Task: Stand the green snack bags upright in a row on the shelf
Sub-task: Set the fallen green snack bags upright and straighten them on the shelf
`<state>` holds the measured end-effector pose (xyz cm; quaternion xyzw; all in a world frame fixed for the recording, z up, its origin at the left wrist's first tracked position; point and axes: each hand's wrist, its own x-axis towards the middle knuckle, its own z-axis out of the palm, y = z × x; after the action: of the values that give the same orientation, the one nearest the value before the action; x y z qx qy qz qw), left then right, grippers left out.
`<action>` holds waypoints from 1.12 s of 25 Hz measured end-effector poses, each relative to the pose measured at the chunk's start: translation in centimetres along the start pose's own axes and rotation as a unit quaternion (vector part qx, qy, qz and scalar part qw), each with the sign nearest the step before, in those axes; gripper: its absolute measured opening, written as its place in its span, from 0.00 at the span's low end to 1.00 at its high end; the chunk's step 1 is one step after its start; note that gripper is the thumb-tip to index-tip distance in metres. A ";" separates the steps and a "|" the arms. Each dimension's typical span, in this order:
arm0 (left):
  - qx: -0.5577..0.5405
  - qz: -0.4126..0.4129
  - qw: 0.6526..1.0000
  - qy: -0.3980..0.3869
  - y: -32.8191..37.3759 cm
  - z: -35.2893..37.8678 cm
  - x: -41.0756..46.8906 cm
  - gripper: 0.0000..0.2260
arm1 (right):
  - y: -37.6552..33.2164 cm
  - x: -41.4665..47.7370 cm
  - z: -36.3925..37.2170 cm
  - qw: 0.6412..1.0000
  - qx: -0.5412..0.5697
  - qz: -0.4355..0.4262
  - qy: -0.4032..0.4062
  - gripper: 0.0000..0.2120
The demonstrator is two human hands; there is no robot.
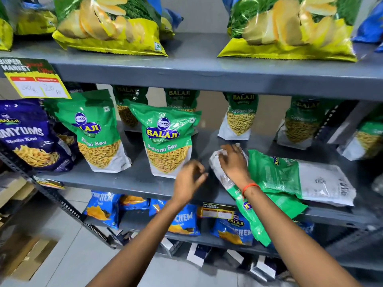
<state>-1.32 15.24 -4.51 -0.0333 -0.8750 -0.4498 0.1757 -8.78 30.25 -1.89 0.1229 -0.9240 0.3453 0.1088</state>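
Observation:
Two green snack bags stand upright at the front of the grey middle shelf (128,181): one at the left (93,131), one in the middle (167,139). Several more stand behind them, such as one at the back (240,117). To the right, two green bags lie flat. One (244,206) hangs over the shelf's front edge, and my right hand (234,162) rests on its pale bottom end. The other flat bag (298,179) lies beside it. My left hand (189,179) hovers just left of that bag, fingers curled and holding nothing.
Purple snack bags (31,137) stand at the shelf's left end under a yellow price sign (35,81). Large green-yellow chip bags (109,23) sit on the shelf above, blue bags (182,220) on the one below. Cardboard boxes (22,259) lie on the floor at left.

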 end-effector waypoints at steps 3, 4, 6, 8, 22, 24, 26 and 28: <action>0.178 0.138 0.961 -0.160 0.8 4.5 0.4 0.20 | 3.6 -0.2 -1.6 0.993 -0.101 0.066 -0.021 0.19; 0.210 0.170 0.945 -0.184 0.9 5.5 0.4 0.23 | 4.6 -0.3 -1.9 0.990 -0.115 0.073 -0.038 0.20; 0.267 0.207 0.922 -0.187 1.1 6.8 0.0 0.22 | 6.3 -0.5 -2.7 0.986 -0.137 0.066 -0.069 0.18; 0.307 0.255 0.902 -0.162 0.5 7.3 -0.5 0.15 | 7.1 -0.6 -3.6 0.983 -0.154 0.059 -0.085 0.15; -0.066 -0.041 0.997 0.013 5.9 4.4 9.4 0.10 | 12.3 0.0 -10.3 0.764 0.563 0.296 -0.107 0.24; -0.171 -0.074 0.982 -0.031 5.2 4.4 10.9 0.08 | 12.6 0.9 -9.9 0.777 0.553 0.282 -0.108 0.27; -0.254 -0.127 0.957 -0.052 4.9 4.3 11.6 0.11 | 11.9 1.4 -9.4 0.817 0.508 0.256 -0.095 0.23; -0.289 -0.164 0.941 -0.071 4.4 4.6 12.1 0.12 | 11.2 1.7 -8.3 0.871 0.442 0.208 -0.045 0.16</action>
<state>-12.93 20.28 0.53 0.0295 -0.7111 -0.7021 0.0202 -12.85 43.74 -2.13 -0.0210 -0.6831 0.7264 -0.0730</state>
